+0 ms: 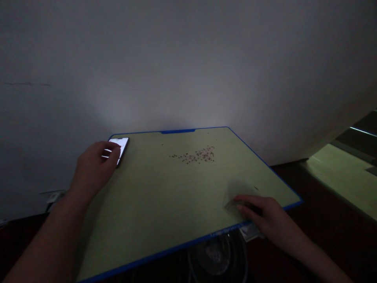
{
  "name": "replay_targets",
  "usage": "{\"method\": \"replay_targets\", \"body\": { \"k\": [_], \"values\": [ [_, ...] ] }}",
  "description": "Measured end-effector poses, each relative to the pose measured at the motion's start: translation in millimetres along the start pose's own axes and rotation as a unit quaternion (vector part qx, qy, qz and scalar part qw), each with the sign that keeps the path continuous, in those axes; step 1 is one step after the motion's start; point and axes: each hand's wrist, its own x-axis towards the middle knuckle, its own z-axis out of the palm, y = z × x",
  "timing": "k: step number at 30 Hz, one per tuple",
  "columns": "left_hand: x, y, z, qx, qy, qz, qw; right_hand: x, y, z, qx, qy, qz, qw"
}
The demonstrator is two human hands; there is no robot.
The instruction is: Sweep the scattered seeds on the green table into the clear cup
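Note:
A pale green table (165, 196) with a blue rim stands against a grey wall in dim light. My left hand (93, 167) reaches to the far left corner, fingers curled over a lit phone (120, 147) that lies flat there. My right hand (265, 218) rests at the near right edge, fingers bent over a small clear plastic bag (235, 204) on the tabletop. A scatter of several small dark seeds (196, 155) lies at the far middle of the table, away from both hands.
Beneath the near edge a round transparent container (216, 253) shows dimly. A second pale green surface (344, 177) stands to the right across a dark floor. A white object (53, 195) sits low by the wall on the left.

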Motion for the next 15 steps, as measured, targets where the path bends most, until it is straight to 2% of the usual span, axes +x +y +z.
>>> {"method": "replay_targets", "body": {
  "k": [4, 15],
  "values": [
    [0, 1, -0.2, 0.002, -0.004, -0.007, 1.0, 3, -11, 8, 0.012, -0.044, -0.021, 0.999],
    [2, -6, 2.4, -0.001, -0.009, 0.004, 1.0, 4, -24, 22, 0.025, -0.072, -0.079, 0.994]
  ]
}}
